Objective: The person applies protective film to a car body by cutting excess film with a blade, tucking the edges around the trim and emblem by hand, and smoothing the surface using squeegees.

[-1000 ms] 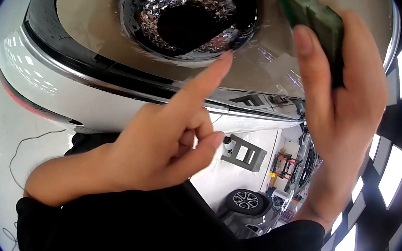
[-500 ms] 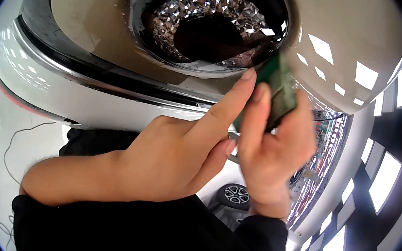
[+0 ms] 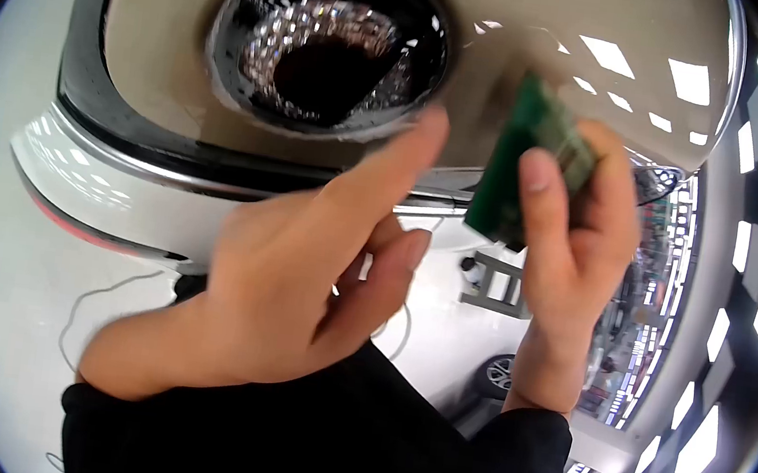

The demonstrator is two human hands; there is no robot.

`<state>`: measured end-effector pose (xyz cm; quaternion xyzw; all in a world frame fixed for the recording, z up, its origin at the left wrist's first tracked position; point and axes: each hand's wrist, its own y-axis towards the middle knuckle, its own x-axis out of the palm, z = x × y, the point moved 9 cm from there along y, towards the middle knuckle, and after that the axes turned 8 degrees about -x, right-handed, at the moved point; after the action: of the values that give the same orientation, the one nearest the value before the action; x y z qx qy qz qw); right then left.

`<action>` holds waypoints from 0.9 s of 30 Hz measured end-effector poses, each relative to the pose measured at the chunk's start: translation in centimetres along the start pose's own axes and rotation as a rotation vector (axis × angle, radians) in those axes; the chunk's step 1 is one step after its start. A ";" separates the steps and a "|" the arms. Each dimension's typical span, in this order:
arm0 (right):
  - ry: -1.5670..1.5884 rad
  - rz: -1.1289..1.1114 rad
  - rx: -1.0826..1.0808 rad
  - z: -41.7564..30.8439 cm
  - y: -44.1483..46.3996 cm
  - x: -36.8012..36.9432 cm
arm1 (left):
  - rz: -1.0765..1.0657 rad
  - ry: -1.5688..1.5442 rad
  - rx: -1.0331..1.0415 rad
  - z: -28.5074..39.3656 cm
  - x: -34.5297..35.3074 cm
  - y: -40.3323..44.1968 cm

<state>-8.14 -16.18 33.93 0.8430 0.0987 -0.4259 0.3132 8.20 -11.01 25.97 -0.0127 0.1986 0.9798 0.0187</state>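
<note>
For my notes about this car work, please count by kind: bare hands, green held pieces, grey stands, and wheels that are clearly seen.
Bare hands: 2 (left hand, right hand)
Green held piece: 1
Grey stand: 1
Wheel: 1
Total: 5

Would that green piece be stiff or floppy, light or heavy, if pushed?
The green piece looks fairly stiff: it sticks out past the thumb without drooping. It is probably light too, being flat and held in just the right hand.

Bright ceiling panels (image 3: 696, 453), blurred hand (image 3: 277, 272), fisheye edges
</note>
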 end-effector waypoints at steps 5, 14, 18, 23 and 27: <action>0.530 0.234 0.178 3.3 -3.9 2.1 | 0.228 0.675 0.521 5.6 -4.9 3.7; 0.953 0.193 0.288 6.4 -8.8 6.3 | -0.355 1.145 0.528 8.4 0.9 9.3; 1.267 0.226 0.346 7.8 -9.4 7.0 | -0.360 1.118 0.467 7.9 2.1 7.9; 1.418 0.051 0.368 8.2 -11.8 9.5 | -0.173 0.785 -0.026 -0.4 0.6 1.1; 1.278 -0.037 0.446 6.3 -10.5 9.8 | 0.106 0.712 -0.111 -2.8 0.8 -2.7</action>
<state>-10.77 -12.81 18.85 0.9719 0.1888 0.1405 0.0043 7.55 -9.57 22.35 -0.3438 0.1393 0.9229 -0.1029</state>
